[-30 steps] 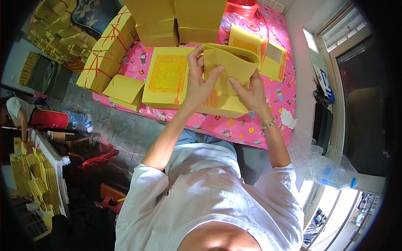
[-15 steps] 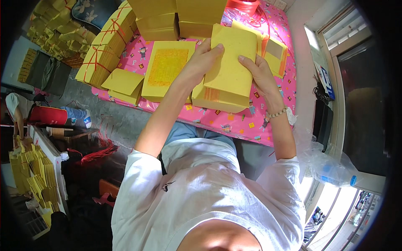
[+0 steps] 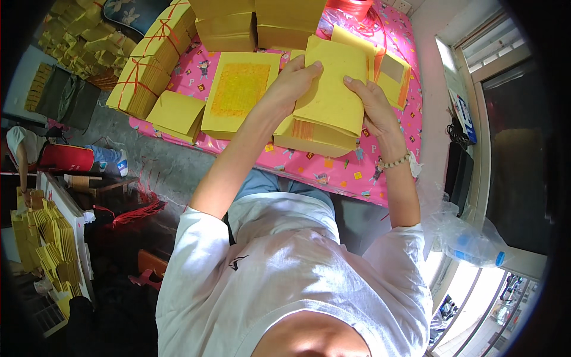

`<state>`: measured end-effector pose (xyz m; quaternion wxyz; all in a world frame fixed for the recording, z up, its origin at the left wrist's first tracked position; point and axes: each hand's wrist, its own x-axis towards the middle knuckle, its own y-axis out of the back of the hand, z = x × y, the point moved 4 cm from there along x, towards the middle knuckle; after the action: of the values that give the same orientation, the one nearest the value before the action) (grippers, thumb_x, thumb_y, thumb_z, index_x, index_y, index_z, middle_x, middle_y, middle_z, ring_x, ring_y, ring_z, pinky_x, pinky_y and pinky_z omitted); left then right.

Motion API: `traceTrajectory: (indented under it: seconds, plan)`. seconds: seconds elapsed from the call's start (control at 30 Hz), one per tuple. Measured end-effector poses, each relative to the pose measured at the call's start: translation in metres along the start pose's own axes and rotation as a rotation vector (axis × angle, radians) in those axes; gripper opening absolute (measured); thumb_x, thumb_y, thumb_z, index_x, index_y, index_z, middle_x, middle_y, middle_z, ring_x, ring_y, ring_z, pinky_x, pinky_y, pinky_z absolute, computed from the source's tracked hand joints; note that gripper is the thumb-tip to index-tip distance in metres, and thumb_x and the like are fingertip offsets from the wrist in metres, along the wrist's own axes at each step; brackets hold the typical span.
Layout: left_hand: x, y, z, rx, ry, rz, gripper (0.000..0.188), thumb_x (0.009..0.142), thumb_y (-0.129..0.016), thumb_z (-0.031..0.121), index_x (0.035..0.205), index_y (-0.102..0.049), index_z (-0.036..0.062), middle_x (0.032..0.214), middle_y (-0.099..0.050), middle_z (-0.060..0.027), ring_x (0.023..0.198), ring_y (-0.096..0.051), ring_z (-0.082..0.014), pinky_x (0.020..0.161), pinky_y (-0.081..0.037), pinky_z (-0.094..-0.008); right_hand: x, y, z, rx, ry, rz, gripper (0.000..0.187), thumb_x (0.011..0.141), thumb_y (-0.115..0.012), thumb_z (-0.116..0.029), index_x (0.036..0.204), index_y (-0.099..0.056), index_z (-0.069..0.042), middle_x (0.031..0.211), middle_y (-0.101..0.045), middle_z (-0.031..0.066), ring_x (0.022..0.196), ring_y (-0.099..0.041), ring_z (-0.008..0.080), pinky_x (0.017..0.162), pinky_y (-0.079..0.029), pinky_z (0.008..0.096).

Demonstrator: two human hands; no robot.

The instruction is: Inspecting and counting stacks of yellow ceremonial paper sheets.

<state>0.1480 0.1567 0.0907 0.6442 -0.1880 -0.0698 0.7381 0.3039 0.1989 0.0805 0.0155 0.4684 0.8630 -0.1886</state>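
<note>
A folded wad of yellow paper (image 3: pixel 332 80) is gripped between my hands, tilted above a yellow paper stack (image 3: pixel 321 144) with thin orange lines on its near side. My left hand (image 3: pixel 295 83) closes on the wad's left edge, thumb on top and the other fingers hidden below. On the right edge, my right hand (image 3: pixel 373 106) holds it with the thumb over the face; its remaining fingers are partly out of sight. Just left of my left forearm lies yellow paper with an orange-and-yellow square print (image 3: pixel 239 89). Beyond it sits a folded yellow sheet (image 3: pixel 176 114).
The table has a pink patterned cover (image 3: pixel 297 169). Tall yellow paper blocks (image 3: pixel 226 33) stand at the back, with bundles tied in red string (image 3: pixel 137 86) at the left. Red twine (image 3: pixel 352 8) sits at the far right. Another person (image 3: pixel 27 152) works with yellow stacks at far left.
Both hands and the wad have shifted slightly right, with the grip kept. The whole view has moved a little. At far left, the other person's arm has changed position slightly.
</note>
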Motion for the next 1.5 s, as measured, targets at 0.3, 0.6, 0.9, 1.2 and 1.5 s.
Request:
traceTrajectory:
  seconds: [0.3, 0.6, 0.9, 1.2, 1.5]
  plan:
    - [-0.003, 0.001, -0.003, 0.006, 0.013, 0.035, 0.030, 0.097, -0.048, 0.016, 0.120, -0.049, -0.0032, 0.109, -0.060, -0.0135, 0.096, -0.061, -0.0195, 0.078, -0.052, -0.0317, -0.004, -0.002, 0.001, -0.038, 0.035, 0.022, 0.033, 0.091, -0.061, -0.019, 0.114, -0.056, 0.004, 0.106, -0.065, 0.0088, 0.091, -0.064, 0.0121, 0.078, -0.053, 0.0241]
    - [-0.002, 0.002, -0.005, 0.006, 0.009, 0.001, 0.030, 0.097, -0.047, 0.017, 0.120, -0.049, -0.0027, 0.110, -0.060, -0.0132, 0.096, -0.061, -0.0195, 0.079, -0.051, -0.0318, -0.003, -0.004, 0.001, -0.018, 0.024, 0.020, 0.035, 0.091, -0.061, -0.018, 0.116, -0.054, 0.006, 0.108, -0.063, 0.0108, 0.091, -0.064, 0.0126, 0.077, -0.053, 0.0251]
    - [-0.015, -0.002, -0.001, 0.071, -0.298, -0.040, 0.028, 0.097, -0.045, 0.012, 0.122, -0.046, -0.0007, 0.110, -0.059, -0.0081, 0.101, -0.056, -0.0125, 0.086, -0.045, -0.0274, -0.017, -0.010, -0.005, -0.335, 0.339, 0.071, 0.035, 0.092, -0.059, -0.012, 0.123, -0.050, 0.002, 0.114, -0.061, 0.0071, 0.102, -0.058, 0.0107, 0.088, -0.047, 0.0257]
    - [-0.031, -0.007, -0.004, 0.126, -0.656, -0.051, 0.026, 0.099, -0.045, 0.015, 0.121, -0.044, 0.0004, 0.106, -0.058, -0.0067, 0.098, -0.053, -0.0096, 0.084, -0.045, -0.0261, -0.036, -0.019, -0.010, -0.296, 0.448, 0.022, 0.042, 0.091, -0.061, -0.009, 0.128, -0.043, 0.001, 0.118, -0.058, 0.0090, 0.106, -0.058, 0.0134, 0.088, -0.048, 0.0271]
    - [-0.047, -0.012, -0.004, 0.078, -0.674, -0.045, 0.029, 0.100, -0.045, 0.018, 0.123, -0.041, 0.0002, 0.106, -0.058, -0.0068, 0.093, -0.056, -0.0092, 0.080, -0.047, -0.0242, -0.046, -0.020, -0.011, -0.328, 0.468, 0.013, 0.039, 0.090, -0.064, -0.013, 0.124, -0.049, 0.000, 0.112, -0.062, 0.0089, 0.100, -0.060, 0.0121, 0.083, -0.049, 0.0263]
